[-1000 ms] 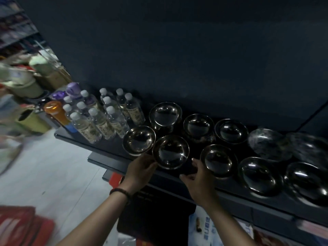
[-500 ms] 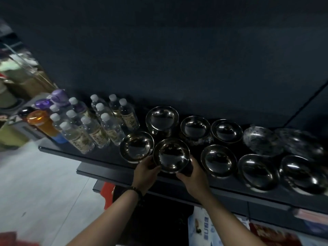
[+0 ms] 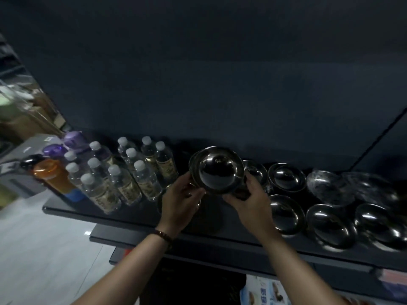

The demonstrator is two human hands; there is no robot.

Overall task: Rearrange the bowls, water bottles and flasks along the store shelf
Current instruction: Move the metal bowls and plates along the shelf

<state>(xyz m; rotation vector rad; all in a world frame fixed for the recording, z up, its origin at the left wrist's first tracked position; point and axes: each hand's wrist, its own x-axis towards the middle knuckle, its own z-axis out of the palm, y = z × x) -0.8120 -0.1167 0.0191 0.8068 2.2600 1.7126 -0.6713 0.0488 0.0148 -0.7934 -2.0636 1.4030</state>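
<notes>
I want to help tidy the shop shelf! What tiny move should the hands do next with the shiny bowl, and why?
Probably lower the steel bowl onto the back-row bowl just behind it, so they nest. The left hand and right hand grip it at its edges, lifted off the shelf, and it overlaps that back-row bowl.

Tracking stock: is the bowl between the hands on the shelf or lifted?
Lifted: left hand and right hand hold the bowl tilted, off the shelf.
</notes>
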